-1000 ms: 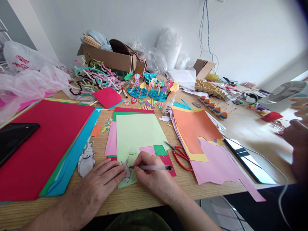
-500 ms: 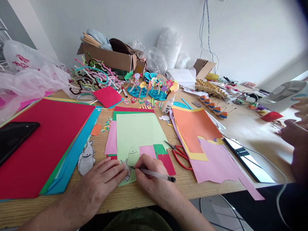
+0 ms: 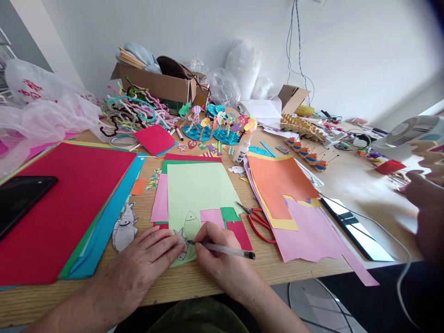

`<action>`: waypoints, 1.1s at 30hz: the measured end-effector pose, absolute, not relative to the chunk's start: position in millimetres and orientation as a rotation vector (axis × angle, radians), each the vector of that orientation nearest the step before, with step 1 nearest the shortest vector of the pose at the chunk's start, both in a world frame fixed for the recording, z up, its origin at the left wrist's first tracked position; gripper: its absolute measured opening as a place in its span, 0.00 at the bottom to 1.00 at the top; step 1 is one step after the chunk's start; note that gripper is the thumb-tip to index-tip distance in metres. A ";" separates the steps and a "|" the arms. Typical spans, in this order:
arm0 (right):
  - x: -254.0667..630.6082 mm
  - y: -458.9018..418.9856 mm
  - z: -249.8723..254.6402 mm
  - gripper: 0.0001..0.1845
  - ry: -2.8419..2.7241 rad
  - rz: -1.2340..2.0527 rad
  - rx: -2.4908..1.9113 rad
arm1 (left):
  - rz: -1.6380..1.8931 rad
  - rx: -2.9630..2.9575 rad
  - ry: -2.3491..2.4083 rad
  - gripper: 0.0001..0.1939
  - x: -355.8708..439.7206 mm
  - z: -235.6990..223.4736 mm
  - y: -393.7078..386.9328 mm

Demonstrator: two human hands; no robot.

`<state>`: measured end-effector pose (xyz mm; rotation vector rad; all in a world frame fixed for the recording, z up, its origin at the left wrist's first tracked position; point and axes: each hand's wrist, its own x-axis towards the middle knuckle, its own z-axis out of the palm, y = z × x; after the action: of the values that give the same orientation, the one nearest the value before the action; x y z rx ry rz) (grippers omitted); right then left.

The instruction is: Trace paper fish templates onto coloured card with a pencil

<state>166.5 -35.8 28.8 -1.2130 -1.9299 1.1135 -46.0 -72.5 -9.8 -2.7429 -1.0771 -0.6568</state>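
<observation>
My right hand (image 3: 220, 256) is closed around a pen (image 3: 231, 251), its tip on the light green paper (image 3: 199, 185). Beside the tip lies a small grey fish cutout (image 3: 181, 245), partly covered by the fingertips of my left hand (image 3: 144, 263). That hand rests flat, fingers stretched out, across the paper's lower left corner and the table. A pencil-like fish outline (image 3: 191, 225) shows on the green paper just above the pen tip. Left of my left hand lies a larger grey fish cutout (image 3: 125, 229).
Red-handled scissors (image 3: 260, 224) lie right of the green paper, against orange paper (image 3: 272, 185). A glue bottle (image 3: 242, 151) stands behind. Coloured sheets (image 3: 76, 199) and a dark phone (image 3: 24, 199) are at left. Another person's hand (image 3: 428, 199) is at the far right.
The pen's back end has shifted slightly right and up. My left hand stays in the same place on the cutout.
</observation>
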 end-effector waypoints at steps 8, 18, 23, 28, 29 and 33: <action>167.3 -36.5 26.9 0.06 -1.911 1.111 -1.204 | -0.663 -2.711 -1.015 0.22 -44.8 -1.9 -70.4; 166.1 -36.9 30.6 0.07 -1.946 1.121 -1.245 | -0.666 -2.732 -1.061 0.23 -44.8 -7.9 -72.4; 166.8 -35.8 29.0 0.08 -1.946 1.119 -1.239 | -0.666 -2.732 -1.069 0.24 -44.6 -8.1 -72.4; 165.9 -36.3 29.0 0.08 -1.956 1.084 -1.249 | -0.665 -2.730 -1.084 0.25 -46.1 -11.2 -73.0; 165.7 -36.4 29.2 0.08 -1.958 1.074 -1.248 | -0.657 -2.735 -1.088 0.25 -46.5 -11.8 -73.1; 166.1 -36.5 29.9 0.08 -1.964 1.058 -1.245 | -0.630 -2.755 -1.080 0.25 -47.7 -11.2 -72.8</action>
<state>166.1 -36.5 29.9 -1.2447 -1.9638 1.0579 -47.7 -72.8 -11.2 -2.7553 -1.0795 -0.6305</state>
